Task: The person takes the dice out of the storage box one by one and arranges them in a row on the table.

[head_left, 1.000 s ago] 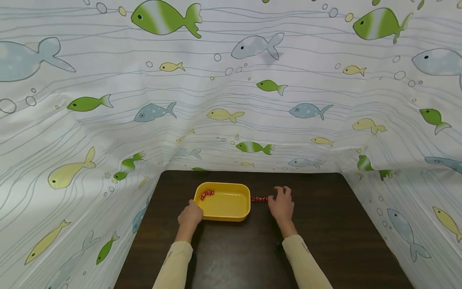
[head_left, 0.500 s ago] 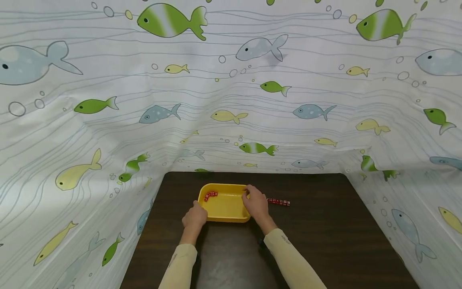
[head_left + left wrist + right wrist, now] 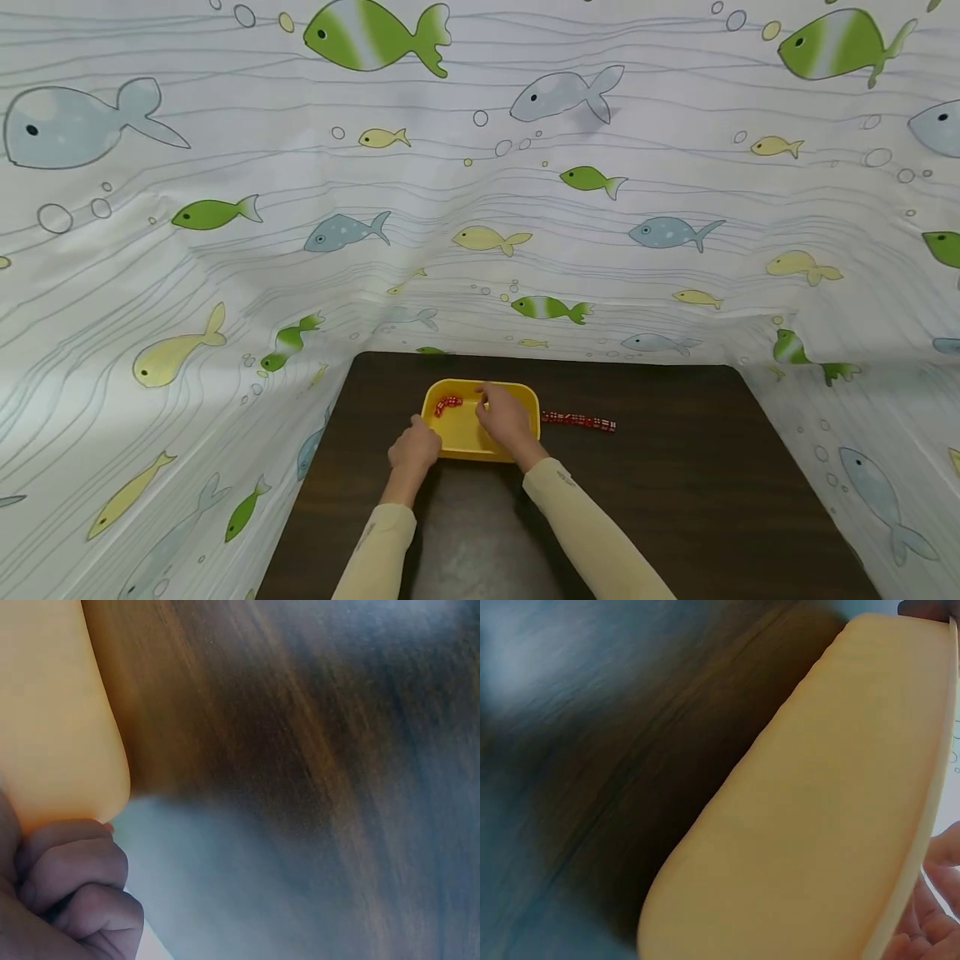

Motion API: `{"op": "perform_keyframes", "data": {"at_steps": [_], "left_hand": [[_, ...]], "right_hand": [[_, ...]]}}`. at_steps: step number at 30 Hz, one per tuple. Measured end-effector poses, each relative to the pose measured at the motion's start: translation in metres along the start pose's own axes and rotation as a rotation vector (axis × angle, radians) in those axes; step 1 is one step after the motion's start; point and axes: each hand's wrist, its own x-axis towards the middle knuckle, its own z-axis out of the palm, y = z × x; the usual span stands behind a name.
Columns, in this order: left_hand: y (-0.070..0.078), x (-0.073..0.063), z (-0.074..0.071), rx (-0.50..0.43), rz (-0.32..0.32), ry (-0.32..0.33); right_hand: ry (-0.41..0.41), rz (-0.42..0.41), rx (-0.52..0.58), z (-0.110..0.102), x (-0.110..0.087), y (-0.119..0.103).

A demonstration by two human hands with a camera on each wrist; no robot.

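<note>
A shallow yellow tray [image 3: 471, 455] stands on the dark table in the head view. My left hand [image 3: 415, 447] grips its near left corner; in the left wrist view, curled fingers [image 3: 79, 859] lie against the tray wall [image 3: 60, 712]. My right hand [image 3: 506, 419] is over the tray's inside, fingers bent and thumb close to them. I cannot tell whether a die is between them. In the right wrist view the tray wall [image 3: 795, 802] partly hides those fingers [image 3: 930, 919]. A short bent row of red dice [image 3: 448, 403] lies in the tray's far left corner.
A straight row of several red dice [image 3: 579, 421] lies on the table just right of the tray. The dark wooden table [image 3: 675, 500] extends to both sides. A white fish-patterned cloth [image 3: 450, 192] hangs behind and around it.
My right hand has moved left from the row of dice, across the tray's right rim, to above its inside. The dice row now shows uncovered. My left hand keeps its hold on the tray.
</note>
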Motion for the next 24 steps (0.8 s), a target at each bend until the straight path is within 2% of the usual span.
{"op": "perform_keyframes", "data": {"at_steps": [7, 15, 24], "left_hand": [[0.006, 0.005, 0.002, 0.009, 0.004, 0.025], [0.007, 0.001, 0.0, 0.014, 0.006, 0.038], [0.0, -0.001, 0.005, 0.003, -0.017, 0.052]], "right_hand": [[-0.02, 0.039, 0.004, 0.008, 0.016, -0.007], [-0.056, 0.064, 0.038, 0.02, 0.026, -0.011], [-0.111, 0.061, 0.012, 0.041, 0.029, -0.011]]}}
